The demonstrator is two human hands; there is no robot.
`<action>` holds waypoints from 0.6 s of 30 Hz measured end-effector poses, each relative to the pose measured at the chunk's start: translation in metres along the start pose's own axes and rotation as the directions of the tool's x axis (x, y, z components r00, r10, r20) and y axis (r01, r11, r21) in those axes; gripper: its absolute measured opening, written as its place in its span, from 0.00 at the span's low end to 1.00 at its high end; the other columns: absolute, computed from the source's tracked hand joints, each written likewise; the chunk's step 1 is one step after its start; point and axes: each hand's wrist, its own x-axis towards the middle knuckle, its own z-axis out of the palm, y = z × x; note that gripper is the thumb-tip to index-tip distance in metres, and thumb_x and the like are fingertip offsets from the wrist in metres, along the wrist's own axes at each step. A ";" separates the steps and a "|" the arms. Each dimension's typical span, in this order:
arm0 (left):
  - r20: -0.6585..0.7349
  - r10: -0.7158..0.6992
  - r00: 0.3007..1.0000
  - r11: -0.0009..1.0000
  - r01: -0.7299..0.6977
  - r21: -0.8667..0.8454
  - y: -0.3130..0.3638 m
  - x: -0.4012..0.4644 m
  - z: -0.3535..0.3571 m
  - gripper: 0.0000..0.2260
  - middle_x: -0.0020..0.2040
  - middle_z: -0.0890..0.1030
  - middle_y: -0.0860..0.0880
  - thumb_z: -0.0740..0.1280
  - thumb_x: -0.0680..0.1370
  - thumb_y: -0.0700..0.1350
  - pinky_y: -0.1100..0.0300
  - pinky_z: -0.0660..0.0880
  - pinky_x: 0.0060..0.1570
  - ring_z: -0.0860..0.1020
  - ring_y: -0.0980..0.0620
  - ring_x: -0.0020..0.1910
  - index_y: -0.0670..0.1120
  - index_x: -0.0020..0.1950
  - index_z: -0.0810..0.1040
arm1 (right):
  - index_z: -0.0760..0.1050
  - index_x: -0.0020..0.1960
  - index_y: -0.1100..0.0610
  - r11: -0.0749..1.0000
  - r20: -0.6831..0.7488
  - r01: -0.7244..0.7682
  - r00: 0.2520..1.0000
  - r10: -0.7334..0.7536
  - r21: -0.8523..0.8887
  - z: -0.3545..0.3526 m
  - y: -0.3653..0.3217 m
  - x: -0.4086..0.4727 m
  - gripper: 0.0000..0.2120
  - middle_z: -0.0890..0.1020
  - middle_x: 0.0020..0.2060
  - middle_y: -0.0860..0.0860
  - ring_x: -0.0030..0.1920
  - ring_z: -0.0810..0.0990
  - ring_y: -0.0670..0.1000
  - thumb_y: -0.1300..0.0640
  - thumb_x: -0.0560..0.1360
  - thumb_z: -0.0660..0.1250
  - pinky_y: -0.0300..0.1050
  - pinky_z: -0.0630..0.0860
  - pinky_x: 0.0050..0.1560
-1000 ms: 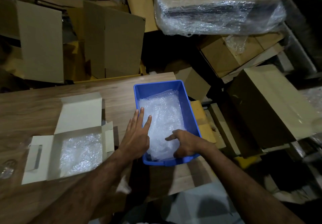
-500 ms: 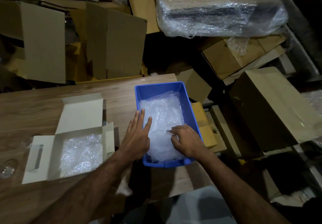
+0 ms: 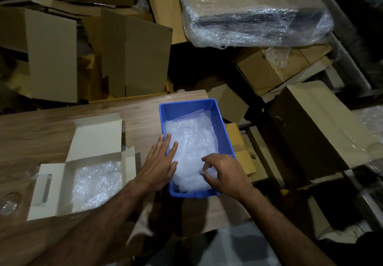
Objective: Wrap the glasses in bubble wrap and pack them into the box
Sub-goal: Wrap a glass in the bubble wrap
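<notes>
Clear bubble wrap sheets (image 3: 192,139) heaped inside blue plastic tub (image 3: 187,105) on wooden table (image 3: 41,129). Right hand (image 3: 224,173) curled, pinching wrap's near end. Left hand (image 3: 158,165) flat, fingers straight, across tub's left rim, touching wrap. Open white cardboard box (image 3: 97,133), bubble-lined, lies left of tub.

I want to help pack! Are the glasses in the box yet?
Not that I can see. The white box is open and lined with bubble wrap. The right hand pinches wrap in the blue bin; the left hand rests flat there. Wrapping and packing remain.
</notes>
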 end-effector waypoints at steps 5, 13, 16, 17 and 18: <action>0.014 -0.010 1.000 1.000 0.010 0.009 0.003 0.000 -0.001 0.30 0.81 0.31 0.47 0.54 0.85 0.52 0.51 0.37 0.77 0.30 0.47 0.79 0.49 0.83 0.43 | 0.79 0.54 0.45 0.973 0.312 -0.189 0.939 0.141 0.129 -0.003 -0.006 -0.003 0.15 0.82 0.53 0.42 0.49 0.79 0.42 0.36 0.76 0.65 0.46 0.79 0.50; 0.019 -0.018 1.000 1.000 0.018 -0.002 0.007 -0.002 -0.003 0.31 0.82 0.33 0.45 0.56 0.84 0.46 0.49 0.38 0.77 0.31 0.45 0.80 0.47 0.84 0.45 | 0.75 0.71 0.49 0.941 0.525 -0.326 0.788 0.321 -0.086 0.005 -0.004 0.019 0.28 0.76 0.68 0.50 0.66 0.75 0.52 0.50 0.72 0.74 0.45 0.72 0.65; 0.024 -0.030 0.999 1.000 0.030 0.004 0.009 0.000 -0.003 0.32 0.81 0.33 0.44 0.57 0.83 0.45 0.49 0.38 0.77 0.32 0.44 0.80 0.47 0.84 0.45 | 0.78 0.67 0.47 0.934 0.515 -0.243 0.783 0.349 -0.263 0.011 -0.004 0.029 0.22 0.78 0.65 0.50 0.65 0.76 0.54 0.50 0.73 0.74 0.49 0.74 0.65; 0.028 -0.037 0.999 0.999 0.036 0.009 0.010 0.000 -0.003 0.32 0.81 0.33 0.44 0.57 0.83 0.45 0.49 0.38 0.77 0.31 0.44 0.79 0.47 0.84 0.45 | 0.80 0.63 0.46 0.934 0.525 -0.237 0.777 0.348 -0.268 0.014 -0.004 0.030 0.17 0.79 0.63 0.50 0.64 0.77 0.54 0.51 0.74 0.72 0.49 0.74 0.63; 0.030 -0.041 0.999 0.999 0.041 0.012 0.010 0.000 -0.002 0.32 0.81 0.33 0.44 0.57 0.83 0.45 0.50 0.37 0.77 0.31 0.45 0.79 0.47 0.84 0.45 | 0.81 0.59 0.47 0.937 0.518 -0.232 0.785 0.338 -0.260 0.017 -0.004 0.031 0.12 0.81 0.61 0.50 0.63 0.78 0.54 0.52 0.76 0.70 0.49 0.74 0.62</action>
